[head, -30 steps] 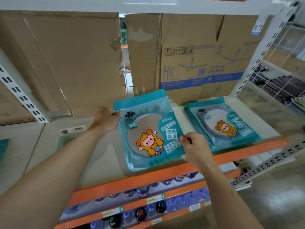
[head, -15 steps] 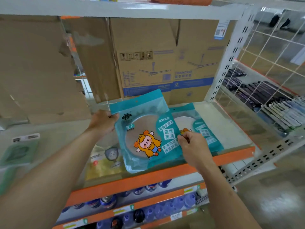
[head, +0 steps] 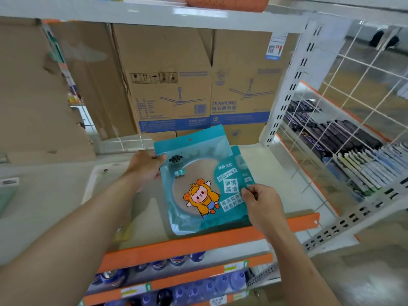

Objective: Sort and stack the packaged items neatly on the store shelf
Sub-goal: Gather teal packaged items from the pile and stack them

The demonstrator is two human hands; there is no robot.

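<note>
I have the teal pack (head: pixel 198 184) between both grips, over the front of the shelf (head: pixel 280 173). My left grip (head: pixel 145 168) is curled round the pack's upper left edge, just below its top corner, with the thumb on the printed face and the fingers tucked behind. My right grip (head: pixel 262 206) pinches the right edge about halfway down, thumb and forefinger closed on the rim beside the white lettering. The pack spans the gap between the two grips, face up and tilted a little. Its hang-hole end points toward the back of the shelf and its rounded lower corners sit just above the orange rail (head: pixel 198 244) at the shelf's front. The cartoon figure and the round disc behind the clear window face me. A second pack (head: pixel 239 160) of the same teal lies flat on the shelf beneath it. Only its upper right part shows past the held one's edge, and I cannot tell whether the two touch. Behind them, brown boxes (head: pixel 176 85) with ceiling-fan drawings stand against the back of the shelf. To the right a white slotted post (head: pixel 284 102) carries a wire grid (head: pixel 353 102), with rows of dark and pale goods beyond it. Below the rail, blue bottles (head: pixel 176 261) line the lower shelves.
</note>
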